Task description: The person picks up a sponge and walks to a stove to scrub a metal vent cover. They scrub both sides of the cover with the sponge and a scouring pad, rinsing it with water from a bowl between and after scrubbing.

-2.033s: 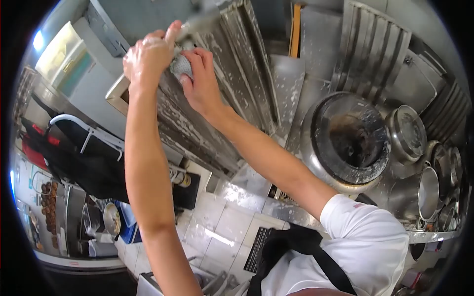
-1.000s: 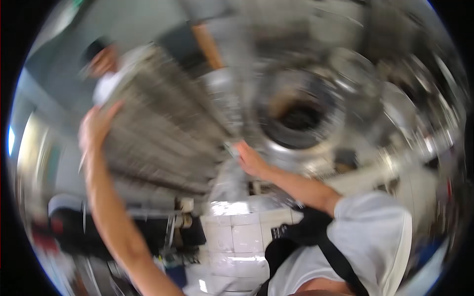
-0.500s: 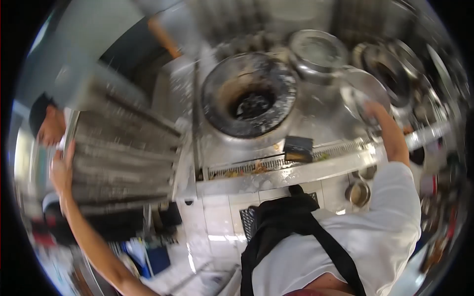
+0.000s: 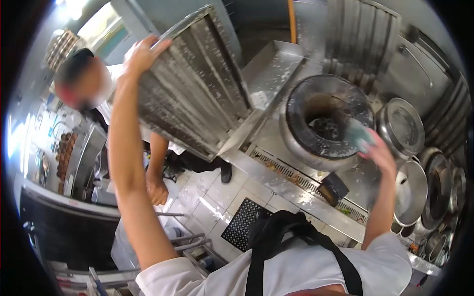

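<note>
My left hand (image 4: 142, 55) grips the upper left edge of a large ridged metal panel (image 4: 190, 81), which stands tilted and is spotted with foam. On the right, my right hand (image 4: 379, 152) is closed on a pale green scouring pad (image 4: 359, 136), blurred by motion. The pad is over the right part of the black rim of a round wok burner (image 4: 301, 133), whose opening is dark inside. A small black block (image 4: 334, 188) lies on the steel counter in front of the burner.
A co-worker (image 4: 79, 81) in a dark cap stands behind the panel at the left, one closed hand (image 4: 156, 189) low beside my left arm. Metal pots and a bowl (image 4: 411, 192) line the right side. A drain grate (image 4: 281, 172) runs along the counter front. A black mat (image 4: 245, 224) lies on the tiled floor.
My view has turned left. My right hand has moved from the metal bowl to the burner rim, now with the pad showing. The panel is more upright, still in my left hand.
</note>
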`<state>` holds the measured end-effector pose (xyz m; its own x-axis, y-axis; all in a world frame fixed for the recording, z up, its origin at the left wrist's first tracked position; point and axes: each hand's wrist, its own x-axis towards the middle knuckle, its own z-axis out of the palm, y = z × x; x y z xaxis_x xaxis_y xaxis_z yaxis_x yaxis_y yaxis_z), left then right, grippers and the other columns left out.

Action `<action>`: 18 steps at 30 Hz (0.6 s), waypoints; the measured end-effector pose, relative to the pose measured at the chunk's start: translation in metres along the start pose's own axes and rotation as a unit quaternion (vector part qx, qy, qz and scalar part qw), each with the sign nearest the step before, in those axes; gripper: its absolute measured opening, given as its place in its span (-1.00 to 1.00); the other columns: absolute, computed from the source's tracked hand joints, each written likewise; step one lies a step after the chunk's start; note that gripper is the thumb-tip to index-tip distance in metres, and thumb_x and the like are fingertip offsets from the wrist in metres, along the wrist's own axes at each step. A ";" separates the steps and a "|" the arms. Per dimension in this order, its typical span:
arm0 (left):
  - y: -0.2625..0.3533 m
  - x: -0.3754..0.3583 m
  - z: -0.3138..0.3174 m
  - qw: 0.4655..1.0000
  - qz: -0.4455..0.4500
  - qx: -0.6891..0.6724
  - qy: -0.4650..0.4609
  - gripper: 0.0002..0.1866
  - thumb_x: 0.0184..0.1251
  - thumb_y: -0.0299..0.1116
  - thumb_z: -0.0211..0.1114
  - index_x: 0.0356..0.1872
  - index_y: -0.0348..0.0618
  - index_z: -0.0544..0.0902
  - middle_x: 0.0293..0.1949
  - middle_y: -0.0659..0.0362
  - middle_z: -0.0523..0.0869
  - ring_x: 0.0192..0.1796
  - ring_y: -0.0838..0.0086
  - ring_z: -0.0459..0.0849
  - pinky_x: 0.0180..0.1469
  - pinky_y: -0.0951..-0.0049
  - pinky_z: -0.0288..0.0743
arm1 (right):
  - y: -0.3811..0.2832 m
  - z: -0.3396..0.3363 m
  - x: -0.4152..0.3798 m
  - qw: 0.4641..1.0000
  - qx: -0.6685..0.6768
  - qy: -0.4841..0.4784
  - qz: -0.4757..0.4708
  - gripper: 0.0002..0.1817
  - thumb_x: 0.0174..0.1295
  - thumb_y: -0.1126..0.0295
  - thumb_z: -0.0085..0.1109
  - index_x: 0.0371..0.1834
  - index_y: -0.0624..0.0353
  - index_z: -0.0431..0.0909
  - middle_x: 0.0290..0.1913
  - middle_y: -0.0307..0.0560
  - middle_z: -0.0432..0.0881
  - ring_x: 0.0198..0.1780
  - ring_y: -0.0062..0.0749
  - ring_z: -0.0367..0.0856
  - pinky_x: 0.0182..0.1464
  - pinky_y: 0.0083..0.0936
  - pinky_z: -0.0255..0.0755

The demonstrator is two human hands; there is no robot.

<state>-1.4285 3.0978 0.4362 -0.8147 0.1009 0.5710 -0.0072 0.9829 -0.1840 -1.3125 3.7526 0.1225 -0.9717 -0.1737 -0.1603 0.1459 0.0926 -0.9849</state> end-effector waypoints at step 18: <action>0.002 0.040 0.035 0.997 -0.048 -0.040 -0.042 -0.31 0.30 0.40 0.11 0.17 0.10 0.70 0.13 0.13 0.73 0.23 0.30 0.67 0.16 0.25 0.54 | -0.249 0.475 0.288 0.725 -0.378 0.266 -0.510 -0.47 0.20 0.47 0.01 0.30 -0.03 0.41 0.00 0.08 0.59 -0.10 0.18 0.63 -0.14 0.01 0.50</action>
<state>-1.4815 3.0987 0.4309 -0.8586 -0.0041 0.5126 -0.0437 0.9969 -0.0651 -1.5401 3.2138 0.2912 -0.4657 -0.1447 0.8730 -0.6473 0.7284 -0.2246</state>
